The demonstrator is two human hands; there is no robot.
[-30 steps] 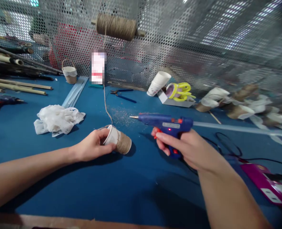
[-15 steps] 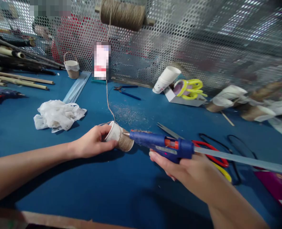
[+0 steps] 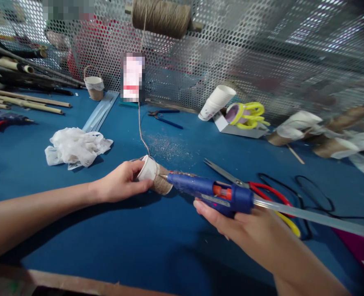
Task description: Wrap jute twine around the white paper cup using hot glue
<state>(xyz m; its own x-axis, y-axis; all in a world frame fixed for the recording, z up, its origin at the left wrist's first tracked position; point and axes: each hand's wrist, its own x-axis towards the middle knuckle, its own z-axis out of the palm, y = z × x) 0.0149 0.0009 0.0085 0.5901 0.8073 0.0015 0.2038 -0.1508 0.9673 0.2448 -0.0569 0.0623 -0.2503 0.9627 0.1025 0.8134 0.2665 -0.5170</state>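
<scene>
Tipped on its side, a white paper cup (image 3: 148, 169) has its lower part wrapped in brown twine (image 3: 162, 187). My left hand (image 3: 123, 181) grips the cup near its rim, thumb along the near side. A blue hot glue gun (image 3: 197, 185) is in my right hand (image 3: 240, 226), a long clear glue stick (image 3: 311, 216) sticking out of its back. The gun's metal nozzle is at the cup's side, by the edge of the wrapping; whether it touches cannot be made out. From the cup, a strand runs up to a twine spool (image 3: 162, 18) above.
Scissors (image 3: 225, 172) with red and yellow handles lie behind the glue gun, beside a black cable (image 3: 317, 193). Pliers (image 3: 166, 117), crumpled white lace (image 3: 79, 148), glue sticks (image 3: 100, 111) and stacked paper cups (image 3: 217, 102) stand farther back. A perforated metal screen (image 3: 246, 49) borders the blue table.
The glue gun's nozzle stays by the wrapping edge, and my left hand keeps its hold on the cup. The whole view has shifted slightly; the glue stick's rear end hangs a little lower.
</scene>
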